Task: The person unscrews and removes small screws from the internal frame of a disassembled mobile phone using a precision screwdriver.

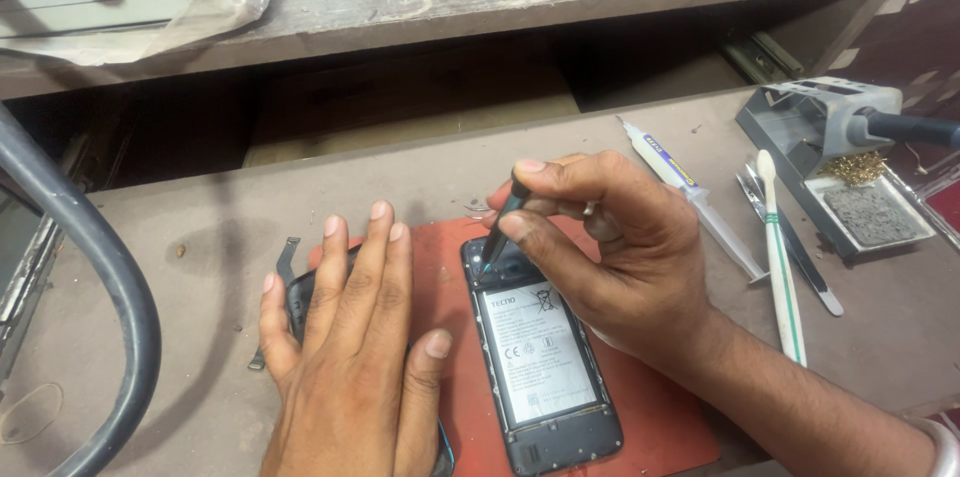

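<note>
The right hand (620, 257) pinched a thin dark screwdriver (505, 222), its tip set at the top edge of an opened phone (545, 362) that lay back-up on a red mat (660, 417) on the counter (200, 237). The left hand (345, 357) lay flat, fingers spread, over a dark back cover (297, 302) just beside the phone, gripping nothing

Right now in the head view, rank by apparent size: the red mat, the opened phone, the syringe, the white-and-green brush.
1. red mat, largest, though partly covered.
2. opened phone.
3. and 4. syringe and white-and-green brush: both look similarly long and thin, and the syringe lies farther from the camera, so I won't rank them.
</note>
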